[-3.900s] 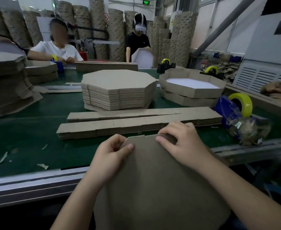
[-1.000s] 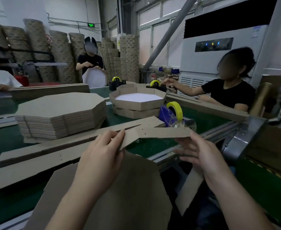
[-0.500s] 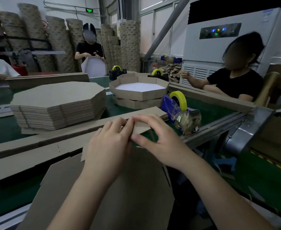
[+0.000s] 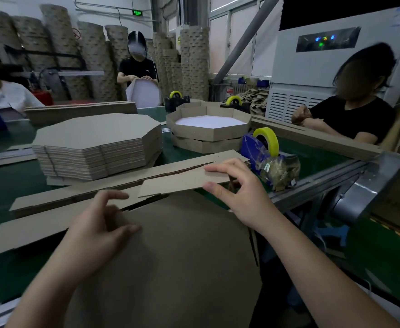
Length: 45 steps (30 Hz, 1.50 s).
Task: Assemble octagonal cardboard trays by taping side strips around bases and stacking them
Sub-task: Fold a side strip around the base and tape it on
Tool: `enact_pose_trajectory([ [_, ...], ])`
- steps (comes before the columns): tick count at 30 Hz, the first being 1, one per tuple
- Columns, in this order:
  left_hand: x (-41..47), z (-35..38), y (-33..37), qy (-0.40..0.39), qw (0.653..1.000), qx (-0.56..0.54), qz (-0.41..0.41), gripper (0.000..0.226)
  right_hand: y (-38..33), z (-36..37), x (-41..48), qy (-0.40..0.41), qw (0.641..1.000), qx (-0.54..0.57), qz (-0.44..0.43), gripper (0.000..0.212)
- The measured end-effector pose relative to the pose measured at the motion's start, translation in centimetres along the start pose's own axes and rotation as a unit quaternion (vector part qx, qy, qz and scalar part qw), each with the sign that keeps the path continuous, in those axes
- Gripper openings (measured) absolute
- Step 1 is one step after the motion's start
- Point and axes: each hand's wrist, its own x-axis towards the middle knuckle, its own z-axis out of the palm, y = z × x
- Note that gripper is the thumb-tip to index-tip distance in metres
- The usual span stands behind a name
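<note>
A large brown octagonal cardboard base (image 4: 170, 261) leans toward me over the table edge. My left hand (image 4: 99, 223) grips its upper left edge, thumb on the near face. My right hand (image 4: 239, 185) pinches the right end of a cardboard side strip (image 4: 177, 182), held flat just above the base's top edge. More long side strips (image 4: 52, 200) lie across the green table (image 4: 2, 185). A stack of flat octagonal bases (image 4: 99, 145) stands behind them. Two finished trays (image 4: 208, 129), the top one white inside, are stacked at centre right.
A blue tape dispenser with a yellow roll (image 4: 265, 147) stands right of my right hand, near the metal table rail (image 4: 324, 176). A person in black (image 4: 355, 114) sits at the right. Another stands at the back (image 4: 137, 67) holding a tray, and a third sits far left.
My hands have parted: the right hand slid rightward along the side strip while the left dropped onto the base's edge. The strip now lies flatter above the base.
</note>
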Motion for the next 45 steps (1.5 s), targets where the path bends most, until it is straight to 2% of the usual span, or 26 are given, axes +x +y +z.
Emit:
enact_pose_trajectory([
  [3, 0.1, 0.6, 1.6, 0.036, 0.994, -0.103, 0.008, 0.070, -0.2, -0.6, 0.0, -0.013, 0.999, 0.021, -0.021, 0.040],
  [7, 0.4, 0.7, 2.8, 0.018, 0.985, -0.168, 0.026, 0.082, -0.4, -1.7, -0.2, -0.034, 0.998, 0.038, -0.034, 0.038],
  [13, 0.5, 0.6, 3.3, 0.023, 0.989, -0.139, 0.035, 0.090, -0.4, -2.1, -0.1, -0.061, 0.996, 0.051, -0.036, 0.038],
  [20, 0.8, 0.7, 2.7, 0.018, 0.989, -0.137, 0.045, 0.087, -0.3, -1.6, 0.0, -0.062, 0.996, 0.059, -0.036, 0.034],
  [26, 0.8, 0.6, 2.3, 0.000, 0.989, -0.146, 0.032, 0.102, 0.0, -0.8, 0.2, -0.093, 0.993, 0.066, -0.028, 0.034],
  [29, 0.8, 0.6, 2.2, -0.008, 0.991, -0.121, 0.052, 0.105, 0.2, -0.7, 0.4, -0.107, 0.992, 0.067, -0.026, 0.034],
  [31, 0.8, 0.5, 2.3, -0.016, 0.992, -0.101, 0.080, 0.098, 0.2, -0.8, 0.6, -0.118, 0.990, 0.070, -0.024, 0.034],
  [35, 0.7, 0.6, 2.6, -0.052, 0.983, -0.076, 0.160, 0.065, 0.4, -1.4, 1.0, -0.161, 0.983, 0.089, 0.001, 0.036],
  [42, 0.5, 0.6, 3.0, -0.062, 0.982, -0.074, 0.162, 0.037, 0.5, -1.8, 0.8, -0.181, 0.979, 0.091, 0.001, 0.042],
  [43, 0.5, 0.5, 3.2, -0.057, 0.983, -0.063, 0.162, 0.033, 0.5, -1.8, 0.7, -0.179, 0.980, 0.092, 0.000, 0.042],
  [45, 0.8, 0.1, 3.4, -0.039, 0.981, 0.034, 0.188, 0.027, 0.4, -1.8, 0.7, -0.178, 0.980, 0.090, -0.002, 0.042],
])
